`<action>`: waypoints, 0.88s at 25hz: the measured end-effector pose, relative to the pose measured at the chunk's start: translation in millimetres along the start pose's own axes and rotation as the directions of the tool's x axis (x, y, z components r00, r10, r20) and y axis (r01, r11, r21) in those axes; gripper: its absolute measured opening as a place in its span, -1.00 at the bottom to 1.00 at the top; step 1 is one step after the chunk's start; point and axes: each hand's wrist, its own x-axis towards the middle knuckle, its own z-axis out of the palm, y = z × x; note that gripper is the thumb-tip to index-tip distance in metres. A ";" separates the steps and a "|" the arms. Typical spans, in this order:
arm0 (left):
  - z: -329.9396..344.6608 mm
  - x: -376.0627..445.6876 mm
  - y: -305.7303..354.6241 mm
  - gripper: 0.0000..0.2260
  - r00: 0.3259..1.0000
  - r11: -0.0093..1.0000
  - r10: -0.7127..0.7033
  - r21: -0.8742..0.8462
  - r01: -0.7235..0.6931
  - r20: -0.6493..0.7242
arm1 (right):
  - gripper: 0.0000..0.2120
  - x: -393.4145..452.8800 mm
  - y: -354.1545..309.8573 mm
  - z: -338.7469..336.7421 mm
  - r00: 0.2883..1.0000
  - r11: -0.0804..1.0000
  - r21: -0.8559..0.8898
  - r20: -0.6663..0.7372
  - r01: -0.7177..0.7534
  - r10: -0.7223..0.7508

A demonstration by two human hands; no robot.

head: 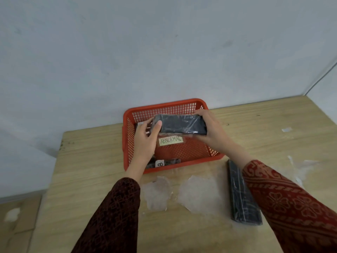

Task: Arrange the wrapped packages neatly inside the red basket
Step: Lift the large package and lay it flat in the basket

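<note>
A red mesh basket [165, 105] stands on the wooden table near the wall. Both hands hold a dark package wrapped in clear film [182, 124] above the basket's far half. My left hand [146, 141] grips its left end, my right hand [211, 127] its right end. A yellow label reading "ABNORMAL" [171, 140] lies on the basket floor under it. Another wrapped package with a white tag [164, 163] lies at the basket's near wall. A third dark wrapped package [240, 194] rests on the table to the right, partly under my right sleeve.
Crumpled clear film [197, 194] lies on the table in front of the basket, with more scraps [300, 167] to the right. The table's left edge [54, 172] drops to the floor. A pale wall rises just behind the basket.
</note>
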 end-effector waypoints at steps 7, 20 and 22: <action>-17.6 -41.4 -5.5 -0.66 0.997 0.938 0.074 -0.342 -0.065 0.016 | -0.66 -21.0 -34.4 -20.1 0.956 0.902 0.352 0.238 -0.248 0.171; -51.1 -47.3 30.1 -0.60 0.919 0.995 0.037 0.068 -0.070 0.393 | -0.41 -27.3 -66.6 -10.1 0.900 0.934 0.279 0.428 -0.224 0.088; -42.8 -56.1 20.1 -0.63 0.963 1.000 -0.017 -0.004 0.019 0.268 | -0.43 -31.9 -62.4 -5.6 0.918 0.934 0.287 0.385 -0.213 0.091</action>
